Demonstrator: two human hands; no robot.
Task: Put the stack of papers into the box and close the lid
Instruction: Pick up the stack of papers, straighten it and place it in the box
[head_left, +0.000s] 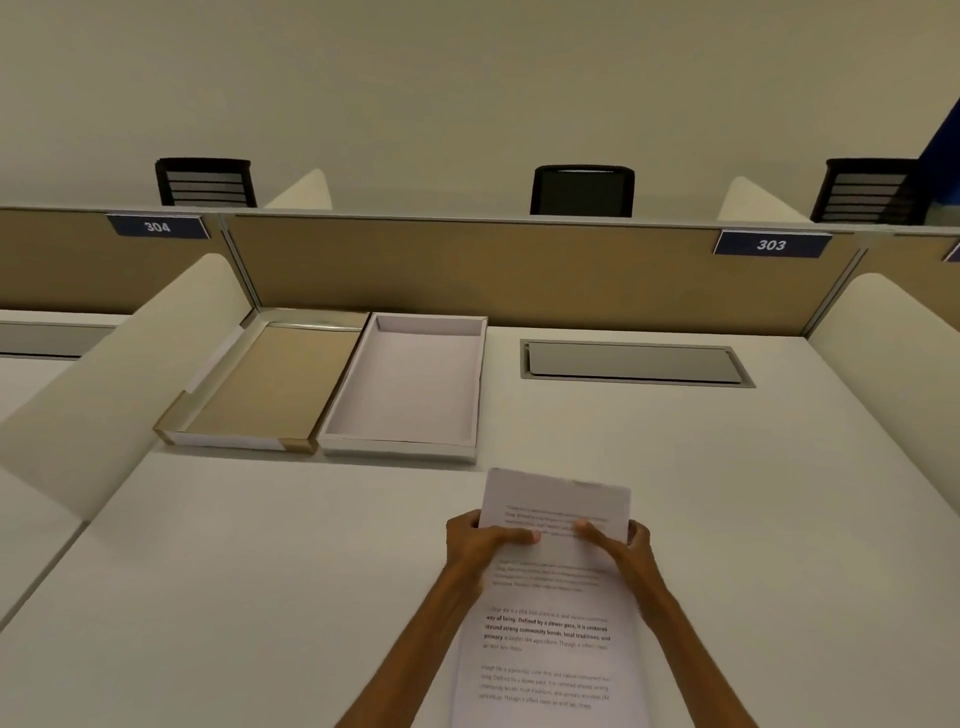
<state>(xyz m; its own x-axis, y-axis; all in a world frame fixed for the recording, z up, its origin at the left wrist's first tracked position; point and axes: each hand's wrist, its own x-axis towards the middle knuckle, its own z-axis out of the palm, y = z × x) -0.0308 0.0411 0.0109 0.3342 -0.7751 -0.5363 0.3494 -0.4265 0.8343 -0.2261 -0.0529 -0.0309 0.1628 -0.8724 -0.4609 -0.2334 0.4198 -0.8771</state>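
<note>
A stack of printed white papers (550, 644) is in front of me, near the desk's front edge. My left hand (480, 545) grips its left edge and my right hand (621, 551) grips its right edge, thumbs on top of the sheets. Farther back, against the partition, an open white box (480, 384) stands with nothing inside. Its lid (270, 389), brown on the inside, lies upturned right beside the box on the left, touching it.
A tan partition (519, 270) with signs 304 and 303 closes the desk's back. A grey cable hatch (634, 364) is set into the desk right of the box. Cream side dividers (119, 374) flank the desk (260, 571). Black chairs stand beyond.
</note>
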